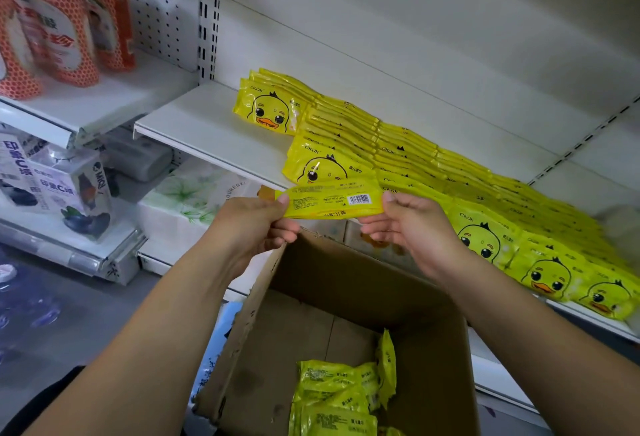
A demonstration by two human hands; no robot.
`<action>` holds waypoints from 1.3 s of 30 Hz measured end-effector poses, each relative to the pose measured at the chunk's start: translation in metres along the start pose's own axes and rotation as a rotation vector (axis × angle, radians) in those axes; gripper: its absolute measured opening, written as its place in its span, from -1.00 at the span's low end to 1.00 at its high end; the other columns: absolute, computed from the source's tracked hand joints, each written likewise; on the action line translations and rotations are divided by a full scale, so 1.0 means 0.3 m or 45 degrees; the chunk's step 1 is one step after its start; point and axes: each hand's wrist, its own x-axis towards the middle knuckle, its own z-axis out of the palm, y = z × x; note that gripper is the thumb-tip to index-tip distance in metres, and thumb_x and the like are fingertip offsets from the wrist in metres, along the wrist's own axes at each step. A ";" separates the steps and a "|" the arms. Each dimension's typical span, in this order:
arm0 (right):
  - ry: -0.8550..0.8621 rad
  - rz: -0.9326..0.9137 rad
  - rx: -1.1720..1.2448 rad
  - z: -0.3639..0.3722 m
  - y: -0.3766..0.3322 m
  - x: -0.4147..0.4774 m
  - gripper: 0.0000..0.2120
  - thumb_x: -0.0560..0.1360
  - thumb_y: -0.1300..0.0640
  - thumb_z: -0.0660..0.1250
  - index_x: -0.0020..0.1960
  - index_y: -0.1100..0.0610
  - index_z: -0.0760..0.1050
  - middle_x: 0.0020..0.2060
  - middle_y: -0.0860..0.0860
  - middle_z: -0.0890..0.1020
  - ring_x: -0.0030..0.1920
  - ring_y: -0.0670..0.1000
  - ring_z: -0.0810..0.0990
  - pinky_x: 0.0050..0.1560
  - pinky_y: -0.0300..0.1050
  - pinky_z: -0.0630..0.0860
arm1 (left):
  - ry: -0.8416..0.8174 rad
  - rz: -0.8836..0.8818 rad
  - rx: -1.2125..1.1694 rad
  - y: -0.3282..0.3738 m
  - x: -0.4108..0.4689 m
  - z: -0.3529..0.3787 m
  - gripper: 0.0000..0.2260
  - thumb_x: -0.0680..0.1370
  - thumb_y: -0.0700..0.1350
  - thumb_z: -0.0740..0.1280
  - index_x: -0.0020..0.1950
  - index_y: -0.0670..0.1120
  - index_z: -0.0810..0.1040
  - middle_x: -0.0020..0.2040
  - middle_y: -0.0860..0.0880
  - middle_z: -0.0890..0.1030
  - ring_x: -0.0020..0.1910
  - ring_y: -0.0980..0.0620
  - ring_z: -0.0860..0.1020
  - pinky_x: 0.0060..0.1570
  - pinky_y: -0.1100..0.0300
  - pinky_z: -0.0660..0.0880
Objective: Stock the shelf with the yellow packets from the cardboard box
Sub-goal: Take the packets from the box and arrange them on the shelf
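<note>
Left hand (pixel 258 219) and right hand (pixel 412 228) share one yellow packet (pixel 332 202). I pinch its two short ends, each thumb on top and the fingers curled underneath. The packet stretches level between my hands, printed back upward, with the barcode close to my right thumb. Just beyond my fingers runs the front edge of the white shelf (pixel 207 131), and the packet hangs right at that edge. Past my right hand, and spreading further out to that side, rows of yellow packets (pixel 415 165) lie overlapped on the shelf with their duck faces turned toward me. The nearest row begins just behind the packet I hold, partly hidden by it. Beyond my left hand the shelf board is bare white. Below both wrists the cardboard box (pixel 346 280) stands open, its far rim directly under my hands. Deep inside it, nearer my body than my hands, a few loose packets (pixel 336 390) lie in a heap, one leaning against the box wall. Far off past my left hand, on a neighbouring shelf, stand orange bottles (pixel 62 30).
</note>
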 end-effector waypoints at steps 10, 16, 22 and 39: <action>0.138 -0.131 -0.008 0.015 -0.007 -0.004 -0.81 0.66 0.22 0.26 0.26 0.16 0.36 -0.26 0.19 0.73 -0.20 0.12 0.74 -0.17 -0.09 0.65 | 0.085 0.161 -0.090 0.007 0.023 0.021 -0.79 0.66 -0.12 0.36 0.20 -0.22 0.47 -0.38 -0.14 0.68 -0.49 0.05 0.59 -0.46 0.31 0.53; 0.033 -0.305 -0.229 -0.011 -0.072 0.016 -0.79 0.61 0.11 0.34 -0.06 0.27 0.49 -0.28 0.15 0.72 -0.36 0.03 0.66 -0.30 -0.19 0.58 | -0.058 0.203 0.164 -0.006 0.025 -0.005 -0.73 0.59 0.01 0.41 0.02 -0.22 0.61 -0.29 -0.09 0.70 -0.34 0.07 0.62 -0.29 0.32 0.57; 0.178 -0.474 -0.446 -0.012 -0.102 0.076 -0.68 0.52 0.01 0.45 -0.18 0.26 0.55 -0.42 0.09 0.47 -0.39 0.01 0.34 -0.35 -0.23 0.31 | 0.008 0.364 0.267 -0.010 0.013 -0.015 -0.86 0.53 -0.15 0.50 -0.21 -0.13 0.63 -0.32 0.08 0.65 -0.35 0.27 0.55 -0.27 0.45 0.46; -0.583 -0.426 -1.356 0.132 -0.163 0.163 -0.64 0.39 -0.07 0.57 0.11 0.05 0.63 0.00 -0.03 0.69 0.05 -0.05 0.62 0.10 -0.05 0.52 | -0.009 0.504 0.184 0.022 0.032 -0.035 -0.72 0.57 0.03 0.40 -0.19 -0.12 0.44 -0.30 -0.10 0.62 -0.42 0.08 0.52 -0.34 0.21 0.44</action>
